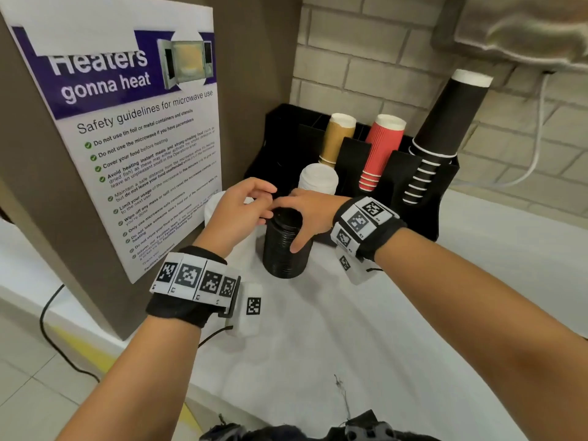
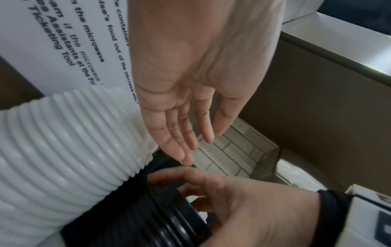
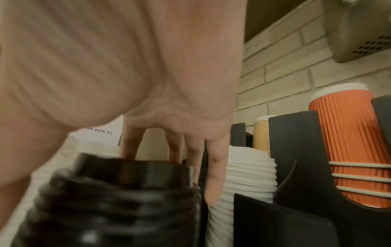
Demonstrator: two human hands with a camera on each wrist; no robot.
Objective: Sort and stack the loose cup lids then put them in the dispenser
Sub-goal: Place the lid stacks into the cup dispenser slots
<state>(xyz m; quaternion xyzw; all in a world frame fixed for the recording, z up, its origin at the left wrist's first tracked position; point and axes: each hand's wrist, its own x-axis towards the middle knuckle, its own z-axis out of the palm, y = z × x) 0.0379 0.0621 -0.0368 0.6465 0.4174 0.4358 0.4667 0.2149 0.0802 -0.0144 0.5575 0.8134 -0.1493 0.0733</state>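
fingers (image 1: 299, 246) of right hand (image 1: 305, 214) curl round ribbed black lid stack (image 1: 284, 249), frame centre; left hand (image 1: 238, 211) fingers straight, holding nothing, beside ridged white lid stack (image 2: 63, 142).

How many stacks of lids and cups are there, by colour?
White lid stacks: 2
Black lid stacks: 1
Tan cup stacks: 1
Red cup stacks: 1
Black cup stacks: 1
Total: 6
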